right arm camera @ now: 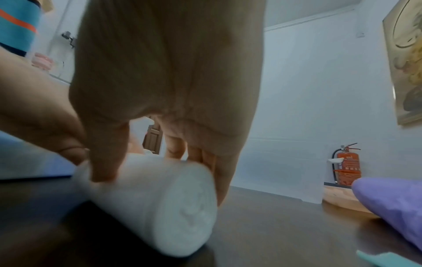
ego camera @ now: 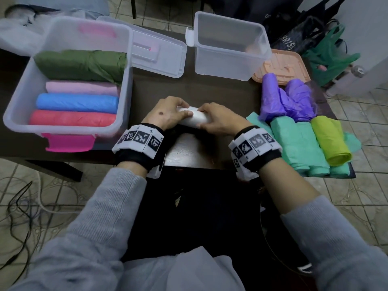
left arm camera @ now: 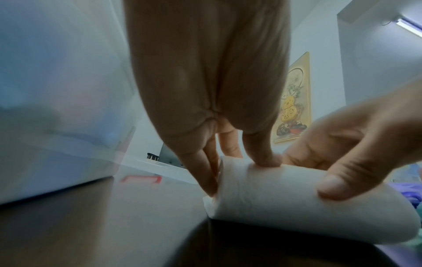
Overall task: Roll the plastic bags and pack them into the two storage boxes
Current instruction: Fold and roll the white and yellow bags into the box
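A white rolled plastic bag lies on the dark table in front of me. My left hand grips its left end, and my right hand grips its right end. In the left wrist view the left hand has its thumb pressed on top of the roll. In the right wrist view the right hand curls over the roll. The left storage box holds green, pink, blue and red rolls. The right storage box stands empty.
Loose purple bags, teal rolls and a yellow-green roll lie on the table's right side. A clear lid and a peach lid lie beside the boxes. Cables trail on the floor at left.
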The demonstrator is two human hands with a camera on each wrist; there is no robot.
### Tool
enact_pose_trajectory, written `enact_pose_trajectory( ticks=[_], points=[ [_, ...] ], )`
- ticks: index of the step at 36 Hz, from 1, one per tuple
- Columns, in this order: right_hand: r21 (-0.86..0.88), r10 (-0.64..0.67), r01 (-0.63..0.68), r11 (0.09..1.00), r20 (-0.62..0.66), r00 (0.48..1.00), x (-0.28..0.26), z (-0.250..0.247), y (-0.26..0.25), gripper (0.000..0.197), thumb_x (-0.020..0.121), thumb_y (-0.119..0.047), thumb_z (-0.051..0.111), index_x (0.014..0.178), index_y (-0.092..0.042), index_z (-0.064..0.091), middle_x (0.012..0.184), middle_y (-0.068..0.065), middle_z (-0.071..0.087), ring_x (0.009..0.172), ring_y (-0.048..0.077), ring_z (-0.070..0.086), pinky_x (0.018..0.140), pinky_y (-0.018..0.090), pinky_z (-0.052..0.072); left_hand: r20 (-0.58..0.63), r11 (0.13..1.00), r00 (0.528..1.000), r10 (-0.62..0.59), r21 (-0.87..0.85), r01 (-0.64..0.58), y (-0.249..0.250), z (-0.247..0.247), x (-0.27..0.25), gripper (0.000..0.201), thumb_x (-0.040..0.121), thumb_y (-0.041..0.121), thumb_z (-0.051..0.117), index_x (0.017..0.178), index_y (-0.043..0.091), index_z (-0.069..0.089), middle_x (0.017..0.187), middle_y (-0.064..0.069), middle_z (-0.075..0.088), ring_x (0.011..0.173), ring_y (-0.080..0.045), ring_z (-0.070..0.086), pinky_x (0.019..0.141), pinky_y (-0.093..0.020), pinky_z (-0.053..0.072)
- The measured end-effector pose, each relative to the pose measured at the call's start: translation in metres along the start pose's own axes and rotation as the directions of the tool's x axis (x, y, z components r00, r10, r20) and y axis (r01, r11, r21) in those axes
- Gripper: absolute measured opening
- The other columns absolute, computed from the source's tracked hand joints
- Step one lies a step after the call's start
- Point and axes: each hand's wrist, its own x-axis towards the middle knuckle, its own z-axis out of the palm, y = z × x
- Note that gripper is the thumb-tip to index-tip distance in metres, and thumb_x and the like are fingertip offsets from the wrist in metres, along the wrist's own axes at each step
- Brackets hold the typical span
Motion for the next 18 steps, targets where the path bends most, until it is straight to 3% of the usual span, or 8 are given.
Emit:
enact_pose_trajectory(
  ticks=[3, 5, 10, 12, 15, 18],
  points=[
    [0.023, 0.014, -0.015, 1.000, 0.037, 0.999, 0.008, -0.008, 0.003, 0.049, 0.078, -0.045, 0.070, 0.113, -0.016, 0.054, 0.113, 0.002, 0.053, 0.102, 0.018, 0.051, 0.078, 0.027, 0.037, 0.012, 1.000, 1.000, -0.004, 0.002, 0.004, 0.002, -0.001, 0.000, 0.033, 0.087, 0.035, 0.063, 0.118, 0.023, 0.064, 0.127, -0.007, 0.059, 0.116, -0.022, 0.054, 0.096, -0.028, 0.038],
    [0.023, 0.043, -0.044, 0.999, 0.053, 0.998, 0.013, -0.008, 0.004, 0.057, 0.067, -0.057, 0.074, 0.105, -0.022, 0.050, 0.110, 0.000, 0.047, 0.101, 0.017, 0.046, 0.078, 0.029, 0.035, 0.018, 1.000, 1.000, 0.001, 0.001, -0.001, 0.002, -0.002, -0.001, 0.034, 0.087, 0.033, 0.063, 0.119, 0.022, 0.064, 0.126, -0.007, 0.059, 0.116, -0.022, 0.054, 0.093, -0.026, 0.037],
    [-0.017, 0.088, -0.087, 0.996, 0.069, 0.994, 0.019, 0.001, -0.001, 0.096, 0.060, -0.061, 0.078, 0.136, -0.020, 0.036, 0.130, 0.007, 0.040, 0.124, 0.024, 0.033, 0.098, 0.038, 0.034, 0.018, 1.000, 1.000, -0.001, -0.027, 0.002, 0.001, -0.002, -0.004, 0.034, 0.087, 0.032, 0.063, 0.120, 0.022, 0.063, 0.126, -0.008, 0.059, 0.113, -0.021, 0.055, 0.089, -0.023, 0.037],
    [-0.030, 0.092, -0.090, 0.995, 0.065, 0.994, 0.020, 0.006, -0.003, 0.104, 0.057, -0.065, 0.076, 0.140, -0.019, 0.032, 0.133, 0.007, 0.041, 0.127, 0.024, 0.033, 0.101, 0.038, 0.033, 0.013, 0.999, 1.000, -0.003, -0.035, 0.004, 0.001, -0.001, -0.005, 0.034, 0.088, 0.031, 0.063, 0.120, 0.022, 0.063, 0.127, -0.008, 0.058, 0.114, -0.021, 0.055, 0.089, -0.022, 0.037],
    [-0.079, 0.078, -0.076, 0.994, 0.020, 0.997, 0.022, 0.011, -0.005, 0.102, 0.057, -0.068, 0.075, 0.137, -0.016, 0.037, 0.128, 0.006, 0.043, 0.122, 0.024, 0.036, 0.099, 0.037, 0.034, 0.013, 0.999, 1.000, -0.003, -0.045, 0.004, 0.001, 0.000, -0.004, 0.033, 0.087, 0.030, 0.064, 0.119, 0.022, 0.063, 0.126, -0.008, 0.058, 0.113, -0.021, 0.055, 0.090, -0.024, 0.038],
    [-0.099, 0.007, -0.011, 0.995, -0.045, 0.999, 0.018, 0.013, -0.005, 0.085, 0.063, -0.069, 0.069, 0.127, -0.015, 0.048, 0.111, 0.004, 0.040, 0.115, 0.024, 0.037, 0.097, 0.038, 0.036, 0.008, 0.998, 1.000, -0.006, -0.057, 0.007, 0.000, 0.000, -0.004, 0.032, 0.086, 0.030, 0.065, 0.117, 0.022, 0.065, 0.122, -0.009, 0.060, 0.110, -0.021, 0.057, 0.091, -0.025, 0.040]
  ],
)
